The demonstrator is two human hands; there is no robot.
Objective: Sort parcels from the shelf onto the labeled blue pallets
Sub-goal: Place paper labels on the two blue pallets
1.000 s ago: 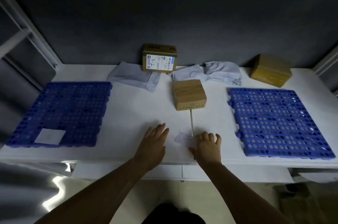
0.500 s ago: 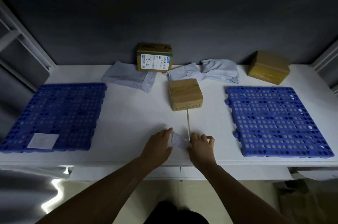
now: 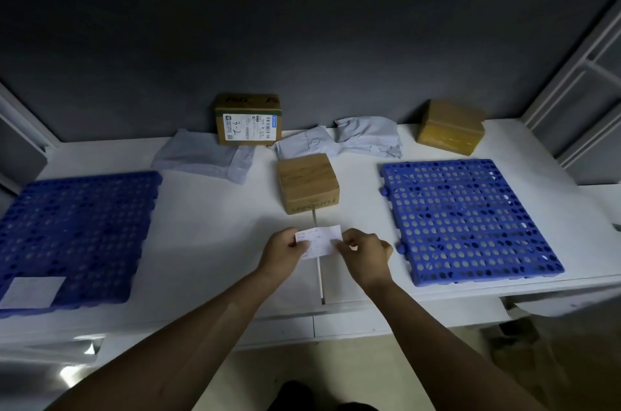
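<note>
A small white paper slip [image 3: 319, 240] is held just above the white table [image 3: 208, 242] at its front middle. My left hand [image 3: 282, 251] pinches its left edge and my right hand [image 3: 364, 254] pinches its right edge. Behind the slip stands a small brown box [image 3: 307, 182]. Against the back wall stands a labeled cardboard box [image 3: 248, 120], and a tan box [image 3: 450, 126] sits at the back right. Two grey mailer bags lie at the back, one on the left [image 3: 205, 158] and one in the middle [image 3: 339, 141]. A blue pallet [image 3: 74, 232] with a white label [image 3: 32, 291] lies left; another blue pallet [image 3: 467, 219] lies right.
A thin pale strip [image 3: 318, 271] runs along the table from the small brown box to the front edge. Grey shelf frames rise at the far left [image 3: 20, 138] and far right [image 3: 578, 81]. A dark wall [image 3: 302, 24] backs the table.
Both hands lay flat near the slip on the table; now they have closed on its two edges and lifted it off the surface.
</note>
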